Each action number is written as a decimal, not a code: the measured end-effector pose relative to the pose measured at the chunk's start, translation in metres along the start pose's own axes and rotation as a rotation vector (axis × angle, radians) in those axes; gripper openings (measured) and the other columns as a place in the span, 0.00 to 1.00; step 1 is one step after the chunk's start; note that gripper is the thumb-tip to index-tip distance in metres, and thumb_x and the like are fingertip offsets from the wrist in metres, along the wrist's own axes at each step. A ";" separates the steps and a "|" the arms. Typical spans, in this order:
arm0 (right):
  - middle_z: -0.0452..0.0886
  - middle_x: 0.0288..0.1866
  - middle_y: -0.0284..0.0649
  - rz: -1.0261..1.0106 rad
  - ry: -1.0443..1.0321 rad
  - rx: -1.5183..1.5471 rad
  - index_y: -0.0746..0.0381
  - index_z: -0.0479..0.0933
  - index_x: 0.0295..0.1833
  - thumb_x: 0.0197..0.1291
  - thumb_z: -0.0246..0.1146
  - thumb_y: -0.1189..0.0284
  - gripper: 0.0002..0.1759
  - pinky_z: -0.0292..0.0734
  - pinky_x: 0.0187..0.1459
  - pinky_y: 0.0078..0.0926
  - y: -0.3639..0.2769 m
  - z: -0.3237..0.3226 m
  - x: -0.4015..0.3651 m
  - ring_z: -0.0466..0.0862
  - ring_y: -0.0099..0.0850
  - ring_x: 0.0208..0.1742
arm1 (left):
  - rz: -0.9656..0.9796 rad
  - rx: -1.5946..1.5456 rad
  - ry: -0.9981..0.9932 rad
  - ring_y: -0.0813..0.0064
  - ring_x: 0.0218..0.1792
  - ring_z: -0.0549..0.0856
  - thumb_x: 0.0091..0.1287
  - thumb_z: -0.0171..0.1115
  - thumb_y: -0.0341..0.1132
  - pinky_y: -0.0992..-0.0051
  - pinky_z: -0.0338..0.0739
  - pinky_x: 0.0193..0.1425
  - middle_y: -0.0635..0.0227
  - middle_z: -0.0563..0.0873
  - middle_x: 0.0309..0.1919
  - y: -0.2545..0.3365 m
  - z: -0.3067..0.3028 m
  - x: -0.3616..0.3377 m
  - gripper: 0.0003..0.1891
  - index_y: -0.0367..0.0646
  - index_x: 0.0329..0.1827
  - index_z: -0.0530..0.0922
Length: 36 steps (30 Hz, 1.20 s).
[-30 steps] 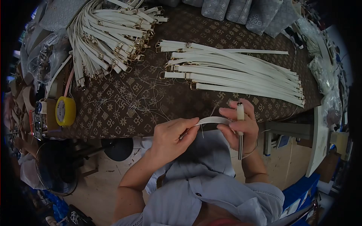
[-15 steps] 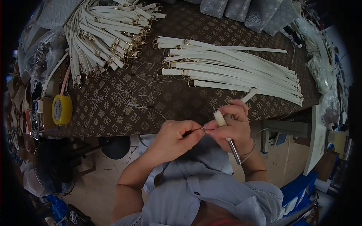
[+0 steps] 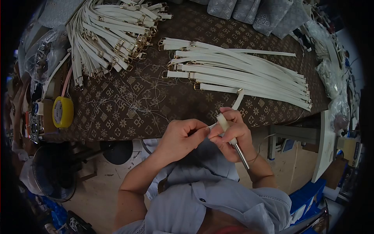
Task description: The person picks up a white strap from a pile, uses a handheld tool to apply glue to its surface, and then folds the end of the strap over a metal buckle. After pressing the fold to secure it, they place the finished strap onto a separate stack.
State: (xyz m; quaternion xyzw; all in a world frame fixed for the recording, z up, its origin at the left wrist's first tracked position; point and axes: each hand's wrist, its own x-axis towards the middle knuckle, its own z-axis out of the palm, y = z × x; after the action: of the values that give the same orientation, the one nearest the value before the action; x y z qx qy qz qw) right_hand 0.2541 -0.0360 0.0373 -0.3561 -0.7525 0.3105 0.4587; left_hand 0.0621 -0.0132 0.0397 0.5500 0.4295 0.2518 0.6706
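Observation:
Above my lap, at the near edge of the table, my left hand [image 3: 183,139] pinches something thin and pale, too small to make out. My right hand [image 3: 235,134] is close beside it, wrapped round a tool [image 3: 241,156] with a metal shaft and a whitish upper part. A short white strap end [image 3: 238,100] with a buckle sticks up from behind the right fingers. Beyond the hands, a row of white straps [image 3: 245,64] with gold buckles lies across the patterned brown cloth [image 3: 187,113].
A large bundle of white buckled straps [image 3: 113,35] lies at the back left, with loose threads [image 3: 134,101] in front. A yellow tape roll [image 3: 63,112] is at the left edge. Grey patterned pieces [image 3: 249,11] are at the back, plastic bags [image 3: 325,74] at the right.
The buckled strap end has swung left and lower above my right hand. The right fingers have shifted round the tool, while my left hand has barely moved.

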 end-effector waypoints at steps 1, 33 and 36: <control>0.84 0.31 0.31 -0.010 -0.016 -0.036 0.49 0.64 0.37 0.54 0.66 0.77 0.17 0.55 0.65 0.47 0.000 0.000 0.000 0.72 0.30 0.46 | 0.038 0.117 0.074 0.85 0.18 0.75 0.63 0.60 0.33 0.80 0.69 0.23 0.69 0.79 0.17 -0.002 0.001 0.002 0.08 0.35 0.37 0.81; 0.81 0.39 0.46 0.502 0.331 0.492 0.67 0.61 0.57 0.72 0.46 0.64 0.18 0.76 0.48 0.25 0.035 0.020 0.011 0.82 0.27 0.41 | 0.367 0.862 0.045 0.63 0.32 0.82 0.54 0.66 0.34 0.67 0.76 0.37 0.66 0.77 0.35 0.000 -0.037 0.040 0.10 0.45 0.38 0.78; 0.81 0.38 0.45 0.496 0.330 0.472 0.67 0.61 0.57 0.72 0.46 0.64 0.18 0.76 0.48 0.25 0.037 0.021 0.009 0.82 0.27 0.41 | 0.497 0.898 0.150 0.63 0.31 0.81 0.54 0.67 0.33 0.68 0.76 0.35 0.66 0.78 0.35 0.001 -0.041 0.024 0.11 0.45 0.39 0.78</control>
State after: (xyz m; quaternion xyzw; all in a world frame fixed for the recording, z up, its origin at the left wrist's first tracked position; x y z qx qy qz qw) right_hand 0.2417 -0.0113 0.0040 -0.4571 -0.4673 0.5154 0.5541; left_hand 0.0390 0.0279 0.0322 0.8493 0.3985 0.2330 0.2560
